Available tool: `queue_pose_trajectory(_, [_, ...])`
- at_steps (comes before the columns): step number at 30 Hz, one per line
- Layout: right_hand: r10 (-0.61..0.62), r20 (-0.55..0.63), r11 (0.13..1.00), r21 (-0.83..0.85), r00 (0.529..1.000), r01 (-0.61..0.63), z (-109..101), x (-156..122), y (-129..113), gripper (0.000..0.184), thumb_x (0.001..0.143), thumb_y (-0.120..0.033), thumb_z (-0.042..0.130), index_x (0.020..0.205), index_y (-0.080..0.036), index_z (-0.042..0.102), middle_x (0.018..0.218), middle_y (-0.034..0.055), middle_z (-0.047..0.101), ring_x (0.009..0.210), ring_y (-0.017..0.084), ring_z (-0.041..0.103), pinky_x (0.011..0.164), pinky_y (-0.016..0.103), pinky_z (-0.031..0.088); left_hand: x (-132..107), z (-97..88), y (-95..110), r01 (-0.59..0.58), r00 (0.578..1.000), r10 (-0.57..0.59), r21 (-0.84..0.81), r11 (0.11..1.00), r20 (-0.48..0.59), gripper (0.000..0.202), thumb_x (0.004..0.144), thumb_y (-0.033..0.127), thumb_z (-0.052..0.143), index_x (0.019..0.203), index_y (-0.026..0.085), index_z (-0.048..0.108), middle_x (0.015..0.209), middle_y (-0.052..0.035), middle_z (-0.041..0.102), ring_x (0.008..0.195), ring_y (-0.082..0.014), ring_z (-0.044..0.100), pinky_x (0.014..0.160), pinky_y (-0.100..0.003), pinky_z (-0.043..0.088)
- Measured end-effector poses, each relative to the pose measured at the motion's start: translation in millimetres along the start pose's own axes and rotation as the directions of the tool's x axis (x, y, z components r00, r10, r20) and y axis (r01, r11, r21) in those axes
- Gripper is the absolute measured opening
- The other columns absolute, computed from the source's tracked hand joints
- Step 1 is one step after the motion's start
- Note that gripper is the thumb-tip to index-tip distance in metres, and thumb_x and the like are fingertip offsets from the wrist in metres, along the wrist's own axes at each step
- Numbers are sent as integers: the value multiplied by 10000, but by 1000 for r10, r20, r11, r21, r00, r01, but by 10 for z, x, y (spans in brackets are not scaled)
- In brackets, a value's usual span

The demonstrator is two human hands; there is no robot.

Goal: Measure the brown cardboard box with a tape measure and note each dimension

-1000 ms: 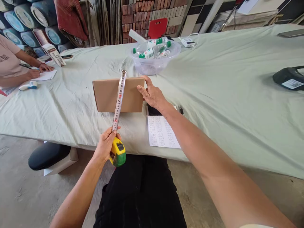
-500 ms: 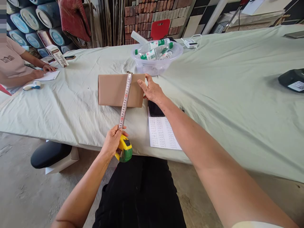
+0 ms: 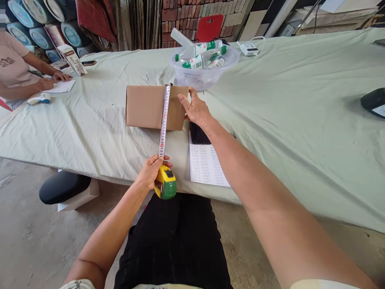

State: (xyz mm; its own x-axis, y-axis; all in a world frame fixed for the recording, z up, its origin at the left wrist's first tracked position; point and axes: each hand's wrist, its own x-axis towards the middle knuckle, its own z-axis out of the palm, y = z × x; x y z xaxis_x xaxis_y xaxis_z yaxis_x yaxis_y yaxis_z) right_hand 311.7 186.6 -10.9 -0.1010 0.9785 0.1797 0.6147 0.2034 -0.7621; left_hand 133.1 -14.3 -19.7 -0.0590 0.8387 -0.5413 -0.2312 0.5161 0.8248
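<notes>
The left grip closes around a yellow tape measure at the counter edge, its blade running up over a cardboard box. The right grip clasps the box's right end. Beyond it, a bowl stands on wrinkled pale-green cloth; brick samples line the wall.

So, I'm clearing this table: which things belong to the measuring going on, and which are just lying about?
In use: tape measure in the left hand, cardboard box steadied by the right hand.
Lying about: plastic bowl of bottles, printed sheet, black phone, white charger.
</notes>
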Motion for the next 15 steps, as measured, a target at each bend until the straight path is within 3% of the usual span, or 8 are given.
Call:
queue_pose_trajectory(10, [71,27,997,-19,997,-71,-93,-143,-207,945,859,-913,261,1568,-288,288,909,80,739,798,341,730,834,526,548,-1,58,44,-67,997,68,9,998,-48,116,904,144,558,846,149,658,637,-4,655,469,-93,553,427,-187,409])
queue_pose_trajectory(15, [95,57,995,12,994,-96,-108,-116,-243,926,887,-880,279,1577,-261,285,877,75,749,699,322,725,792,510,562,-14,85,7,-72,996,72,13,997,-61,87,873,158,583,814,154,647,629,0,642,475,-102,564,451,-201,438])
